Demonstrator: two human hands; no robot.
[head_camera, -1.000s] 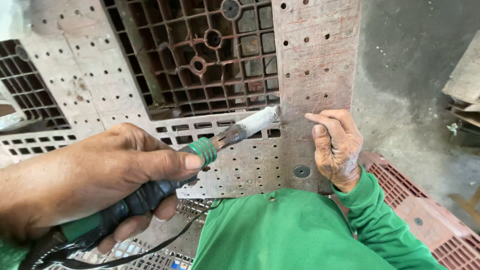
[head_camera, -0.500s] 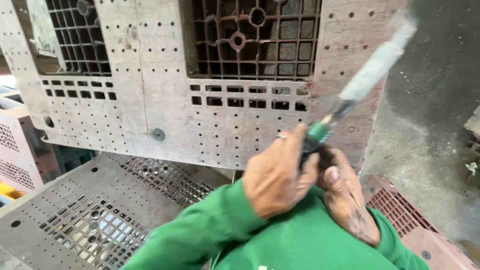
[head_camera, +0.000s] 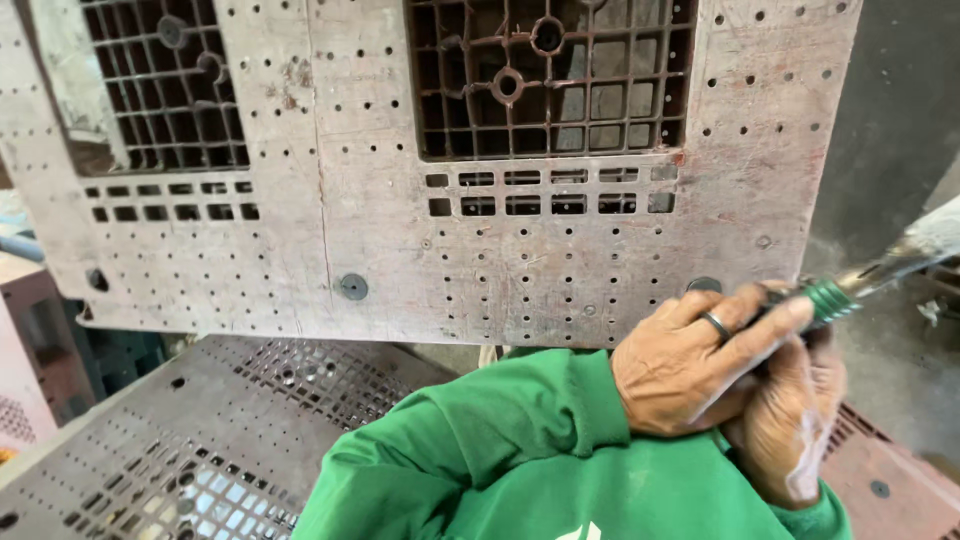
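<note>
My left hand (head_camera: 700, 365), with a ring on one finger, reaches across my body in a green sleeve and grips the handle of a green-collared tool (head_camera: 826, 298). The tool's metal shaft runs up and right to a whitish tip at the frame's right edge. My right hand (head_camera: 790, 435) sits just under the left, wrapped around the lower part of the same handle, which is mostly hidden. Both hands are in front of the lower right corner of a dusty reddish-brown plastic pallet (head_camera: 400, 250) that stands upright.
A second grey perforated pallet (head_camera: 200, 440) lies flat at the lower left. A reddish slotted piece (head_camera: 890, 485) lies at the lower right. Dark concrete floor (head_camera: 900, 100) shows to the right of the upright pallet.
My left hand carried the tool from the left across to the right, and both hands now close on its handle. The tip has dropped from pointing steeply up to pointing more sideways.
</note>
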